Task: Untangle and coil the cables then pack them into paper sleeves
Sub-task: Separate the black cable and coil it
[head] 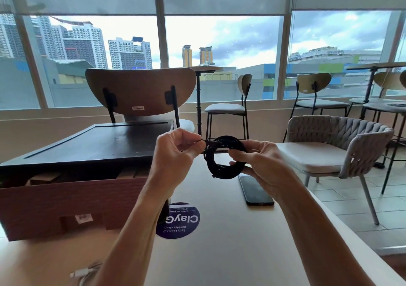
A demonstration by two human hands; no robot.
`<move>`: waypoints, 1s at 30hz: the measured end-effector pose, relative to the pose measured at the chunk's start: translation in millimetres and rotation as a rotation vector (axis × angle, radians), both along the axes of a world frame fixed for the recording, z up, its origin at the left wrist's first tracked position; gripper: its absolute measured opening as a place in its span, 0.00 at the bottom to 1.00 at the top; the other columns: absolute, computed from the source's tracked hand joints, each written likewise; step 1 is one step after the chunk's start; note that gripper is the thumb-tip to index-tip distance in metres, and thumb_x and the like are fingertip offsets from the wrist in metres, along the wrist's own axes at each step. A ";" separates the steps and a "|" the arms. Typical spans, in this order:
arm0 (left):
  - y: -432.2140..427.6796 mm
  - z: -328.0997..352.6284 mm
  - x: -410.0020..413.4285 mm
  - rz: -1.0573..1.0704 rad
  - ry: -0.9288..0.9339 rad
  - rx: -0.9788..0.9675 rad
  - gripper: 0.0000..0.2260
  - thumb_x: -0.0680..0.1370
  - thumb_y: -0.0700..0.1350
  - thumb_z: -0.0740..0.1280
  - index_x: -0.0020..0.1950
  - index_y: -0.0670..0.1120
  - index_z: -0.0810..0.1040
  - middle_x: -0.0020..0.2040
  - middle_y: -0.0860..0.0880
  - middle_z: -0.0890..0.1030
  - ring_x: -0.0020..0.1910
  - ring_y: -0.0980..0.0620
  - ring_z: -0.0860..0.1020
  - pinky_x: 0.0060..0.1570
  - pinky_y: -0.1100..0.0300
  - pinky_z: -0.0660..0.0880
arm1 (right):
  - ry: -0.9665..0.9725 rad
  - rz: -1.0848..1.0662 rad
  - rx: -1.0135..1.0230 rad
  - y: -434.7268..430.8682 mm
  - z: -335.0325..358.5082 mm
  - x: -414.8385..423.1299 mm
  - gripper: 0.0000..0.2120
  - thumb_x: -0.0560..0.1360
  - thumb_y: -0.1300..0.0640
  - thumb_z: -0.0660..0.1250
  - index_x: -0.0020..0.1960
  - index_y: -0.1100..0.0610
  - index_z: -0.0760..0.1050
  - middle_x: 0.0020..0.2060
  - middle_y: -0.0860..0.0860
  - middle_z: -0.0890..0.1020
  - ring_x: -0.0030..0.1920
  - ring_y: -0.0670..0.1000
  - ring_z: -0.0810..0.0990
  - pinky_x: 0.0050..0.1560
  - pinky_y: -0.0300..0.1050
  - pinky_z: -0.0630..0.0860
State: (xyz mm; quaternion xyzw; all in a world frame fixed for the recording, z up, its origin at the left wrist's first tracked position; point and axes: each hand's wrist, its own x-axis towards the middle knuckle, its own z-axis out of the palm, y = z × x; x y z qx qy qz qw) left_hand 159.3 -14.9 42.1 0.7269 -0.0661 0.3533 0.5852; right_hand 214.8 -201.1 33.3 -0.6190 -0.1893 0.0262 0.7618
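You held the black cable [224,157] up above the tabletop [230,230], already wound into a tight ring that stood nearly upright and faced you. Your right hand [258,161] clamped the ring at its 3 o'clock side, thumb through the middle and fingers wrapped behind. Your left hand [175,151] pinched the loose end, which ran level out of the ring's top at about 10 o'clock, so the tail pointed straight toward that hand. The tuck would likely fall to the left hand, passing the end around the ring. A white cable [84,273] lay at 7 o'clock near the table edge, a phone [254,189] just below the ring.
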 end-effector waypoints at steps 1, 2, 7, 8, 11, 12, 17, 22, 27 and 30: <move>0.7 -1.0 0.4 -0.002 0.017 0.016 0.05 0.74 0.36 0.75 0.44 0.45 0.82 0.40 0.47 0.85 0.41 0.52 0.83 0.49 0.58 0.81 | 0.010 0.006 0.012 0.1 -0.2 0.2 0.08 0.73 0.68 0.72 0.51 0.61 0.84 0.45 0.55 0.86 0.44 0.55 0.84 0.50 0.45 0.83; 1.4 -2.5 1.6 -0.002 0.041 0.038 0.05 0.75 0.38 0.74 0.45 0.46 0.82 0.42 0.48 0.85 0.44 0.51 0.84 0.53 0.54 0.81 | 0.018 0.012 0.030 0.8 -0.6 0.8 0.07 0.74 0.68 0.72 0.51 0.62 0.84 0.45 0.56 0.86 0.44 0.55 0.84 0.49 0.45 0.83; 0.3 -7.2 5.3 -0.075 0.179 0.223 0.12 0.80 0.49 0.68 0.63 0.55 0.75 0.56 0.54 0.80 0.56 0.55 0.81 0.60 0.49 0.78 | -0.003 -0.010 0.077 12.3 -2.7 1.2 0.06 0.75 0.65 0.71 0.52 0.64 0.83 0.37 0.52 0.85 0.40 0.52 0.82 0.49 0.46 0.83; -0.6 -8.0 5.0 -0.115 0.199 0.237 0.14 0.81 0.50 0.67 0.65 0.57 0.73 0.59 0.53 0.80 0.56 0.53 0.82 0.60 0.49 0.79 | -0.013 -0.008 0.079 15.1 -2.9 0.4 0.07 0.76 0.65 0.71 0.53 0.64 0.83 0.39 0.53 0.86 0.41 0.52 0.83 0.51 0.47 0.83; -0.5 -10.0 2.9 -0.195 0.220 0.236 0.17 0.80 0.50 0.69 0.68 0.57 0.72 0.61 0.50 0.80 0.54 0.51 0.84 0.55 0.50 0.82 | -0.039 -0.012 0.052 19.2 -2.7 -1.9 0.08 0.76 0.63 0.71 0.55 0.62 0.83 0.46 0.57 0.87 0.46 0.54 0.86 0.53 0.49 0.83; 1.3 -9.9 2.8 -0.193 0.229 0.244 0.18 0.79 0.49 0.71 0.68 0.57 0.73 0.60 0.50 0.80 0.54 0.51 0.84 0.55 0.50 0.82 | -0.048 -0.029 0.033 19.5 -3.1 -1.8 0.08 0.76 0.63 0.72 0.54 0.61 0.84 0.46 0.57 0.87 0.46 0.55 0.86 0.54 0.50 0.82; 7.2 -11.1 3.6 -0.227 0.328 0.241 0.22 0.76 0.37 0.70 0.68 0.54 0.74 0.57 0.49 0.81 0.51 0.51 0.85 0.57 0.52 0.81 | -0.094 -0.098 -0.106 17.0 -6.7 -2.5 0.06 0.75 0.61 0.73 0.51 0.56 0.86 0.43 0.53 0.87 0.44 0.53 0.84 0.56 0.55 0.82; -2.6 -14.7 1.1 -0.169 0.280 0.387 0.25 0.75 0.44 0.75 0.69 0.54 0.71 0.52 0.56 0.79 0.53 0.56 0.81 0.47 0.69 0.78 | -0.126 -0.126 -0.163 19.8 -8.2 -3.7 0.06 0.75 0.60 0.73 0.50 0.55 0.86 0.36 0.51 0.85 0.40 0.49 0.81 0.50 0.50 0.83; 4.0 -20.1 9.7 -0.047 0.229 0.477 0.17 0.78 0.38 0.66 0.64 0.52 0.79 0.50 0.48 0.83 0.46 0.49 0.84 0.47 0.50 0.83 | -0.078 -0.028 -0.232 14.0 -7.2 -1.8 0.07 0.75 0.59 0.72 0.52 0.57 0.85 0.39 0.54 0.84 0.41 0.48 0.83 0.44 0.41 0.81; 8.2 -20.5 10.9 -0.115 0.270 0.413 0.14 0.80 0.38 0.65 0.63 0.50 0.81 0.49 0.45 0.85 0.47 0.47 0.85 0.47 0.50 0.84 | -0.054 0.013 -0.284 10.8 -8.3 -1.6 0.07 0.78 0.57 0.70 0.54 0.56 0.84 0.46 0.54 0.86 0.45 0.49 0.84 0.43 0.39 0.81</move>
